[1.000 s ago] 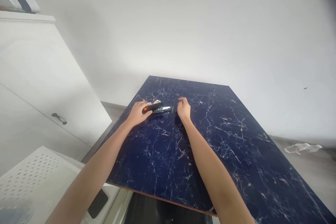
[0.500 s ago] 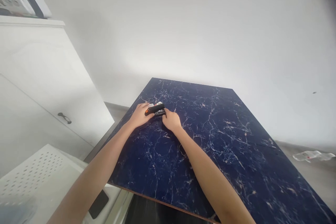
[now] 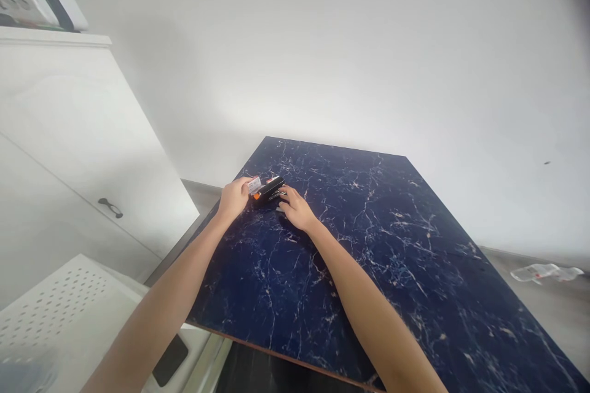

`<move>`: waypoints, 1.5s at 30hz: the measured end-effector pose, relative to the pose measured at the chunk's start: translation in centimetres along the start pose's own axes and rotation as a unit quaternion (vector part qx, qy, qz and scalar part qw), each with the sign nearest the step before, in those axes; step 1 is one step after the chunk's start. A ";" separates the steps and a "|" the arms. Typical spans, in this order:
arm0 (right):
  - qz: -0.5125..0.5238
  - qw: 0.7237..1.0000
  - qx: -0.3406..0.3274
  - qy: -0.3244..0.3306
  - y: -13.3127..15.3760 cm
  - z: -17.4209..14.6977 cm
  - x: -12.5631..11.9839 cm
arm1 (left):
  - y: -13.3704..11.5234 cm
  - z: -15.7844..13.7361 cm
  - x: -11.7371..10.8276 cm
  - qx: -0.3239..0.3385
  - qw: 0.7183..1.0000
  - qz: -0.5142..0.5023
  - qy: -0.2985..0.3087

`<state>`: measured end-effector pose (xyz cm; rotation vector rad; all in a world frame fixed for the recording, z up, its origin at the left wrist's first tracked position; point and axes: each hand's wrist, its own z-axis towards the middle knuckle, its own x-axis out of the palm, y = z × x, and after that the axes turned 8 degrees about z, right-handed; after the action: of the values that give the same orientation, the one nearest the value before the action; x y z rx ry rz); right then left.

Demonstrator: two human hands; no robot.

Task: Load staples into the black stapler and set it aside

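Note:
A black stapler (image 3: 270, 191) with an orange end lies at the left side of the dark blue marbled table (image 3: 369, 245). Just left of it, my left hand (image 3: 233, 199) is closed on a small white box with red marks (image 3: 254, 185). At the stapler's right side, my right hand (image 3: 297, 209) has its fingers on the stapler, near a metal part. A small greyish piece (image 3: 279, 209) shows by the right thumb; I cannot make out what it is. Another white and red item (image 3: 273, 180) is partly hidden behind the stapler.
To the left stands a white cabinet (image 3: 69, 135) with a dark handle (image 3: 110, 207). A white perforated surface (image 3: 59, 295) and a dark flat object (image 3: 170, 360) are at lower left. Clear plastic bottles (image 3: 546, 272) lie on the floor at right. A white wall (image 3: 345, 49) rises behind the table.
My left hand has let go of the stapler, moved slightly left and now holds the small white box. The stapler has tilted more, and my right fingers have spread somewhat.

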<state>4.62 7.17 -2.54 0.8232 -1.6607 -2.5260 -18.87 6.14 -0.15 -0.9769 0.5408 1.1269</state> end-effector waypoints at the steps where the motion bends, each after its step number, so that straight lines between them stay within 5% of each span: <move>1: 0.022 1.000 -0.005 0.008 0.0 0.0 0.0 | 0.0 0.0 -0.3 -0.003 1.000 -0.008 -0.021; 4: 0.044 0.998 0.013 -0.049 -0.3 0.3 -0.2 | -1.1 -0.5 -1.4 0.027 0.995 -0.019 -0.097; 6: 0.055 0.989 0.046 -0.126 -0.8 0.5 -0.5 | -2.4 -1.1 -1.8 0.106 0.988 -0.018 -0.111; 10: 0.136 0.960 0.106 -0.222 -1.6 1.0 -0.9 | -4.7 -2.0 -1.2 0.332 0.943 0.004 -0.031; 13: 0.132 0.958 0.098 -0.236 -1.4 0.9 -0.9 | -4.9 -2.1 -0.3 0.416 0.908 0.044 -0.019; 19: 0.018 0.974 0.000 -0.228 -0.4 0.5 -0.4 | -5.3 -2.1 0.6 0.395 0.911 0.100 -0.062; 24: 0.002 0.964 0.011 -0.264 -0.7 0.6 -0.7 | -6.7 -2.6 1.4 0.427 0.898 0.108 -0.004; 30: -0.026 0.967 -0.001 -0.254 -0.6 0.6 -0.5 | -5.8 -2.3 2.1 0.348 0.926 0.143 0.028; 35: -0.051 0.967 -0.012 -0.249 0.2 0.1 -0.2 | -6.0 -2.3 2.2 0.366 0.923 0.106 0.055; 39: -0.079 0.966 -0.022 -0.246 1.4 -3.3 -0.8 | -7.5 -3.3 1.5 0.385 0.920 0.010 0.070; 43: -0.155 0.974 -0.119 -0.115 3.1 -9.3 -2.4 | -9.9 -5.7 0.5 0.350 0.925 -0.109 0.099; 45: -0.203 0.966 -0.123 -0.105 3.7 -12.1 -3.3 | -11.3 -7.1 0.4 0.359 0.914 -0.138 0.127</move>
<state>11.65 -3.77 -1.63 0.9858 -1.2847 -3.1143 -7.52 -0.95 0.22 -0.5231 0.9151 0.4711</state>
